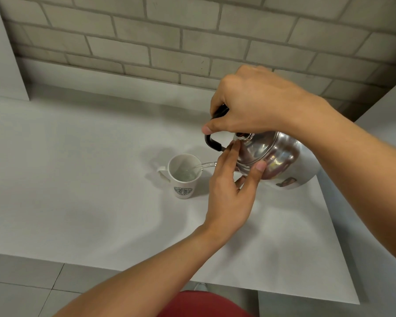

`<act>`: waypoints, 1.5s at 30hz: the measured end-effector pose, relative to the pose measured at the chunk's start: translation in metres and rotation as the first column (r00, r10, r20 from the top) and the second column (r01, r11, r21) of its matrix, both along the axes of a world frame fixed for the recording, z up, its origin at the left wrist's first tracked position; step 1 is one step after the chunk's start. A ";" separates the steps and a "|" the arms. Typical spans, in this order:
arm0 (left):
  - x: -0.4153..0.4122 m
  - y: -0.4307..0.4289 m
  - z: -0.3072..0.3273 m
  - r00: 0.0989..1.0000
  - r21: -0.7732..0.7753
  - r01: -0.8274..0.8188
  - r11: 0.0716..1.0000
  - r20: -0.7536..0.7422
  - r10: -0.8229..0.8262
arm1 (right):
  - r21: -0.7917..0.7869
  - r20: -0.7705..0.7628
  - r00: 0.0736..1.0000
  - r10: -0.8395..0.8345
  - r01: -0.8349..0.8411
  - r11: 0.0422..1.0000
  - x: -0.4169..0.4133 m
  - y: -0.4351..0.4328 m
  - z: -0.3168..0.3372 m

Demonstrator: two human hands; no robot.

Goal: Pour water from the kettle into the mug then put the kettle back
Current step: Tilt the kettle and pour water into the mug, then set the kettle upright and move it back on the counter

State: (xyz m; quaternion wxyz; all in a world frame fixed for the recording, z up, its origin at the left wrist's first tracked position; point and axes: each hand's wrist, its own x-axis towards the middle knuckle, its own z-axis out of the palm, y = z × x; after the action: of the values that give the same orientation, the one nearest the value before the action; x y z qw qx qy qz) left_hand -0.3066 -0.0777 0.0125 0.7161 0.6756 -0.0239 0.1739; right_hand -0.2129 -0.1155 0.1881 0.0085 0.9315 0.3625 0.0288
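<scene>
White counter (78, 156); fingers (232, 154) steadying kettle (277, 156)

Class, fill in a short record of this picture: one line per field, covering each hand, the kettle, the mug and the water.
right hand: closed on the kettle's black handle
left hand: fingers against the kettle's lid and body
kettle: steel, lifted, tipped toward the mug
mug: white, upright on the table, handle facing left
water: streaming into the mug

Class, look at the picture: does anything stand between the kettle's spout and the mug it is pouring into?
Nothing visible does. The clear water stream runs from the tilted shiny steel kettle straight into the open white logo mug. The left hand steadies the lid beside the stream, not across it.
</scene>
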 end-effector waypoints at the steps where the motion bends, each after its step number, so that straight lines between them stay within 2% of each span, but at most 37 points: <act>1: 0.000 0.000 0.000 1.000 -0.003 0.000 1.000 -0.001 0.000 | -0.003 0.001 1.000 -0.002 0.002 1.000 0.000 0.000 0.000; 9: -0.001 0.000 0.004 1.000 -0.050 0.001 0.999 -0.015 -0.001 | -0.021 0.045 0.999 0.025 -0.025 0.999 0.000 0.004 0.002; 21: -0.004 0.005 -0.002 0.999 -0.016 0.014 1.000 -0.036 -0.014 | 0.001 0.052 0.999 0.009 -0.009 1.000 -0.006 0.004 -0.004; 25: -0.006 0.013 -0.008 0.997 0.058 0.067 0.996 -0.046 -0.064 | 0.082 0.040 0.999 -0.006 0.002 0.997 -0.010 -0.009 -0.011; 29: -0.008 0.022 -0.012 0.994 0.234 0.087 0.968 -0.079 -0.070 | 0.221 0.043 0.998 -0.054 0.043 0.974 -0.016 -0.031 -0.026; 34: -0.009 0.034 -0.016 0.989 0.320 0.134 0.938 -0.102 -0.106 | 0.465 0.023 0.992 -0.128 0.102 0.879 -0.029 -0.059 -0.049; 39: -0.008 0.043 -0.016 0.996 0.455 0.027 0.890 0.067 -0.065 | 0.679 0.007 0.981 -0.196 0.139 0.721 -0.040 -0.079 -0.068; 41: -0.009 0.044 -0.015 0.995 0.431 0.002 0.903 0.090 -0.046 | 0.737 0.006 0.972 -0.235 0.155 0.658 -0.042 -0.086 -0.073; 45: -0.001 0.044 -0.005 1.000 0.315 0.020 0.949 -0.006 -0.019 | 0.792 -0.021 0.965 -0.261 0.176 0.584 -0.044 -0.099 -0.084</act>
State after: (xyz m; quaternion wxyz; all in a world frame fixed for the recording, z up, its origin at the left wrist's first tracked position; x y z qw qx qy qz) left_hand -0.3078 -0.0335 0.0080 0.6008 0.7812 -0.0567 0.1599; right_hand -0.2572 -0.2150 0.1039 -0.3803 0.8746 0.1945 0.2293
